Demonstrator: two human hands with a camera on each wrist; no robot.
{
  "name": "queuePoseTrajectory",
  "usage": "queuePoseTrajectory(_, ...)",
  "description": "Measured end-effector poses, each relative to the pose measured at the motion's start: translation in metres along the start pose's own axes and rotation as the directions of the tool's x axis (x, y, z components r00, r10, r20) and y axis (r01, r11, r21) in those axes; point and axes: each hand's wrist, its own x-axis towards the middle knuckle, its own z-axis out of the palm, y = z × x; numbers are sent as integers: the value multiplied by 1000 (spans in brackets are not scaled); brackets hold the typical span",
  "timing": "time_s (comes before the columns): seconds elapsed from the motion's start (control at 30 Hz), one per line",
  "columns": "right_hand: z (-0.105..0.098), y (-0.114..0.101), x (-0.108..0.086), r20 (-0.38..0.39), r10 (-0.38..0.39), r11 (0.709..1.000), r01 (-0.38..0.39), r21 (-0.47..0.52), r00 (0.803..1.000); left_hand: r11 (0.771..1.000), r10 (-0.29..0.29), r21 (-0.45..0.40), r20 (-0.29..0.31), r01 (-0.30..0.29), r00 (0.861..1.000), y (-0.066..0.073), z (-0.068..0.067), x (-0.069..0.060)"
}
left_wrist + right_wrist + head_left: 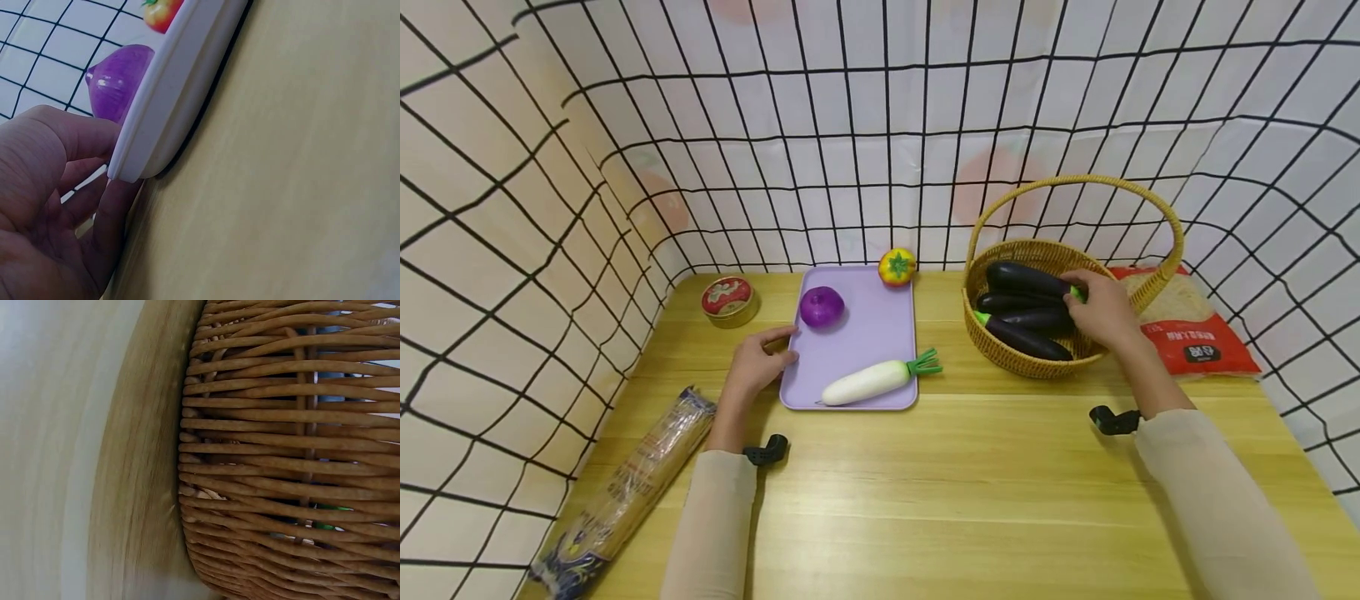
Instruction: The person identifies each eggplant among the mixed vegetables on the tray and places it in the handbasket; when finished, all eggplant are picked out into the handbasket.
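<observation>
My left hand [758, 363] holds the left rim of a lilac tray [868, 333], thumb and fingers at its edge in the left wrist view. On the tray lie a purple onion [822, 307], a white radish [867, 383] with green stalks over the right rim, and a red-and-yellow pepper [897, 267] at the far right corner. My right hand [1103, 308] reaches into a wicker basket [1037, 367] and grips the green stem end of a dark eggplant [1026, 277]. Several other eggplants [1026, 337] lie beneath it. In the right wrist view, the basket wall hides this hand.
A round red-topped tin [728, 302] stands left of the tray. A long clear packet of noodles [632, 483] lies at the left edge. Behind the basket's right side is a red-and-clear bag [1198, 333]. Black wire grid [887, 133] surrounds the wooden table [970, 500].
</observation>
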Motion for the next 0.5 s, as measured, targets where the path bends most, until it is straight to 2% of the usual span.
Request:
queuePoseTrajectory(0.2,3,2,5,20,-3,1000,3,-11,1000,1000,20,6,-2,-20,1000,0,2,0)
queuePoseTrajectory(0.5,-4,2,-2,36,-30,1000,29,8,999,999,39,-4,25,-39,999,0,-2,4)
